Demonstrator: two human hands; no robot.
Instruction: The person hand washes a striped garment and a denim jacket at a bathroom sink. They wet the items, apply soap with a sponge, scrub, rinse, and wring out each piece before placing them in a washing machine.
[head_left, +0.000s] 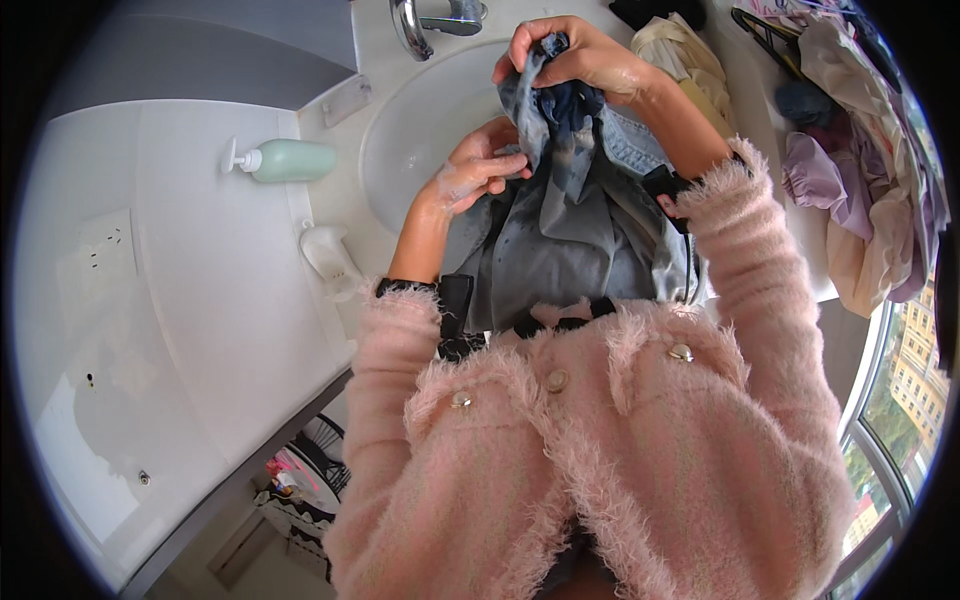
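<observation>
A wet blue-grey denim garment hangs from my hands, spreading over the right side and front edge of a white oval washbasin. My right hand, at the top of the basin, pinches a bunched, darker part of the cloth between thumb and fingers. Lower and to the left, my left hand holds the edge of the same cloth with its fingertips. Some suds cling to the left wrist and hand. The garment's lower part reaches down to my pink jacket.
A chrome faucet stands behind the basin. At left are a green pump bottle and a white soap-dish-like holder. Cream cloth lies at the upper right, beside a pile of clothes with hangers. A window is at far right.
</observation>
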